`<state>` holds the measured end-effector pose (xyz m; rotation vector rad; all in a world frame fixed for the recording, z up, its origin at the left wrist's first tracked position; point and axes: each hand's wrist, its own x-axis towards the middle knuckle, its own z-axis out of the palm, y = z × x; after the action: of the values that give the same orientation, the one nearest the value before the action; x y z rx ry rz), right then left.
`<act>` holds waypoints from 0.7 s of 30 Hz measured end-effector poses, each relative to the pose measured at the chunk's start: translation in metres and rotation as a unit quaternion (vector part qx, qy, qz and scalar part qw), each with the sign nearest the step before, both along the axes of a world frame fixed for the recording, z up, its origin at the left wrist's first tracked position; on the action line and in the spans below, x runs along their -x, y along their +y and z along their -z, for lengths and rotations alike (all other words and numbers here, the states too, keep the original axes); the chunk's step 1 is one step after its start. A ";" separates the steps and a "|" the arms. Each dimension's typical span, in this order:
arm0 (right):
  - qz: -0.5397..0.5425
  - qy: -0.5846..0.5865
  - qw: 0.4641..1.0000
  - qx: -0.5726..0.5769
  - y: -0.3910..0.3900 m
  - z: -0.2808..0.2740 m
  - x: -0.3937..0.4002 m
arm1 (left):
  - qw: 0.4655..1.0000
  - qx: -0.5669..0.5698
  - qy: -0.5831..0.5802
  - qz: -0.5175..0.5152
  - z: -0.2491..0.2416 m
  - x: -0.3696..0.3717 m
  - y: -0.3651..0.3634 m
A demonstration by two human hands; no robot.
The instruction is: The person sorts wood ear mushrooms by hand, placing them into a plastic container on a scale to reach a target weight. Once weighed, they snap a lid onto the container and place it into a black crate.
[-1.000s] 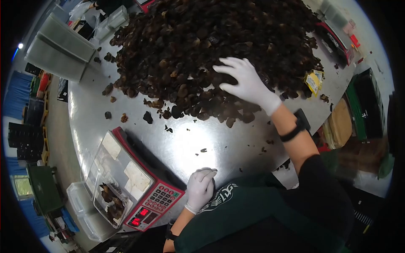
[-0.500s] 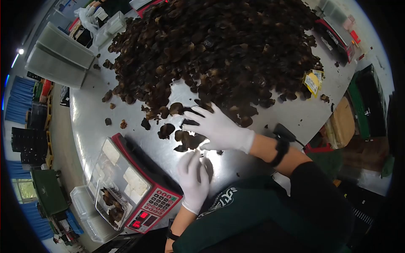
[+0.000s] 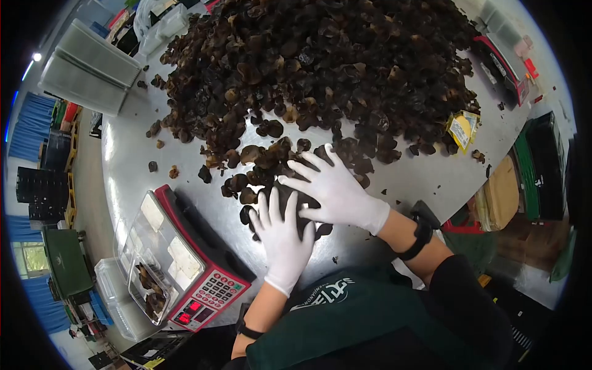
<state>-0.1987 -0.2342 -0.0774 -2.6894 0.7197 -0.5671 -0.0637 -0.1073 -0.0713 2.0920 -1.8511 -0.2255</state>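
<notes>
Both hands wear white gloves. My left hand (image 3: 282, 239) lies with its fingers spread over dark fungus pieces (image 3: 249, 196) near the table's front. Just right of it, my right hand (image 3: 336, 188) is also spread, its fingertips on pieces at the edge of a small cluster. Behind the hands rises a large heap of dark brown fungus (image 3: 308, 61). A red and silver scale (image 3: 219, 287) with lit red digits stands at the lower left. On its platform a clear plastic tray (image 3: 137, 290) holds several fungus pieces.
Stacked clear containers (image 3: 92, 68) stand at the back left of the metal table (image 3: 129, 160), more (image 3: 117, 296) beyond the scale. A yellow and white packet (image 3: 462, 131) lies right of the heap. Another red scale (image 3: 499, 68) is at the back right.
My left hand has moved up and its fingers have spread. My right hand has shifted slightly right and down. More fungus pieces now lie around the hands, and the view has shifted slightly.
</notes>
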 end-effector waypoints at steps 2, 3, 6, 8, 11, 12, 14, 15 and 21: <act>-0.004 0.020 1.000 -0.019 0.004 -0.009 0.014 | 1.000 -0.017 -0.010 -0.012 0.000 -0.004 0.021; 0.013 0.030 0.999 -0.033 0.004 -0.009 0.023 | 1.000 -0.023 -0.009 -0.013 0.002 -0.007 0.031; 0.077 0.071 0.991 -0.081 -0.002 -0.009 0.047 | 0.999 -0.039 0.008 -0.025 0.011 -0.013 0.054; 0.130 0.054 0.988 -0.066 -0.008 -0.003 0.052 | 1.000 -0.010 0.006 -0.011 0.023 -0.018 0.064; 0.118 0.023 0.990 -0.077 -0.014 -0.006 0.046 | 1.000 -0.002 0.018 -0.014 0.026 -0.018 0.064; 0.104 0.006 0.991 -0.089 -0.015 -0.008 0.044 | 1.000 -0.002 0.020 -0.012 0.026 -0.019 0.064; 0.114 -0.048 0.989 -0.086 -0.019 -0.006 0.043 | 0.999 0.014 0.028 -0.014 0.029 -0.021 0.065; 0.124 -0.069 0.987 -0.069 -0.021 -0.009 0.041 | 0.999 0.023 0.037 -0.012 0.029 -0.021 0.066; 0.140 -0.092 0.986 -0.026 -0.028 -0.023 0.032 | 0.994 0.075 0.078 -0.009 0.029 -0.022 0.068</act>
<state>-0.2311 -0.2619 -0.0542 -2.4621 1.0494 -0.8399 -0.0416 -0.0397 -0.1003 1.9317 -1.7030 -0.2295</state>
